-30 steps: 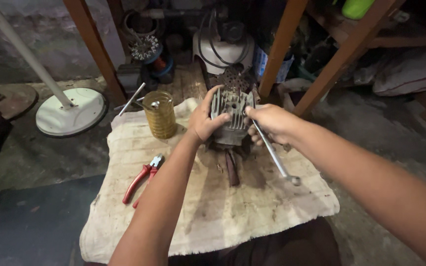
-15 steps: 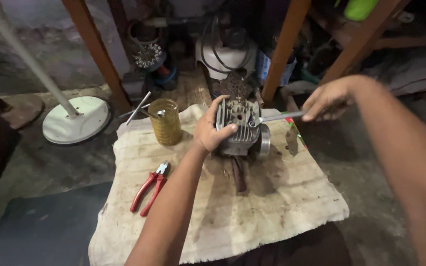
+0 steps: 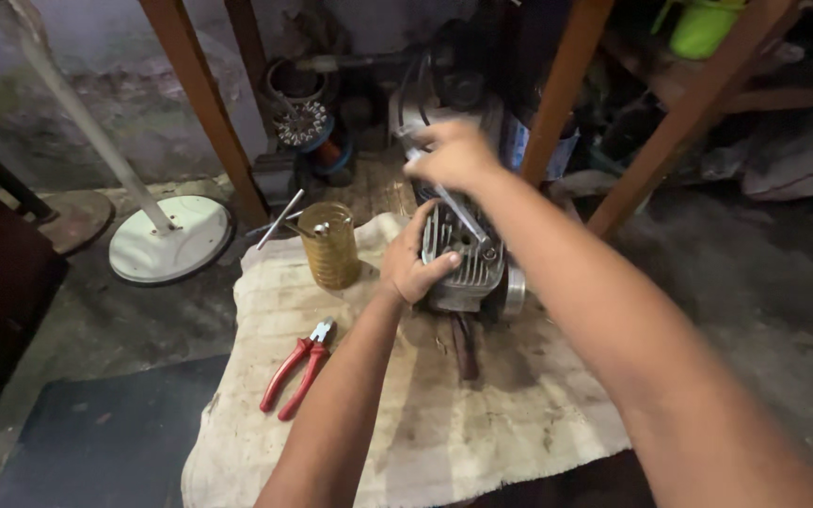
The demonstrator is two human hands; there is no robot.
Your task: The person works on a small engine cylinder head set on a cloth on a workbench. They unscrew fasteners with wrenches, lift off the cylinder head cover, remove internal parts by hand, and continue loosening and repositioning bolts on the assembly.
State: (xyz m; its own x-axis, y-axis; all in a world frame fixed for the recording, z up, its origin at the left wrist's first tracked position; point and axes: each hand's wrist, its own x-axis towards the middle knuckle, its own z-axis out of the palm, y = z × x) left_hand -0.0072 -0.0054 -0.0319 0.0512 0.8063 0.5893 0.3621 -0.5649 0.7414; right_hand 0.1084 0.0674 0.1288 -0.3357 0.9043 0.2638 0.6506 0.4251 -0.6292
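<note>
- A white round fan base (image 3: 169, 241) with its pale pole stands on the concrete floor at the far left, well apart from the work.
- Red-handled pliers (image 3: 298, 366) lie on the left part of a stained cream cloth (image 3: 444, 423) that is spread over the floor.
- A yellowish ribbed plastic jar (image 3: 329, 246) stands upright near the cloth's back left corner, with thin metal rods leaning out of it and a small metal part at its mouth.
- The left hand (image 3: 410, 262) comes up from the lower middle and grips the left side of a finned metal engine cylinder (image 3: 464, 256); the fingers are curled together around its edge and the thumb is pressed on the fins.
- The cylinder sits on the cloth near its back edge, right of the jar, finned face turned up toward the camera, with a round metal collar showing at its right side.
- A dark, flat tool lies on the cloth just in front of the cylinder.
- The right hand (image 3: 452, 155) hovers above the cylinder's back edge, blurred; its fingers are closed around the top of a slim metal wrench (image 3: 461, 215), whose lower end meets the cylinder's face.
- Orange-brown wooden legs (image 3: 557, 103) rise behind the cylinder, among dark motor parts and a copper wire spool.
</note>
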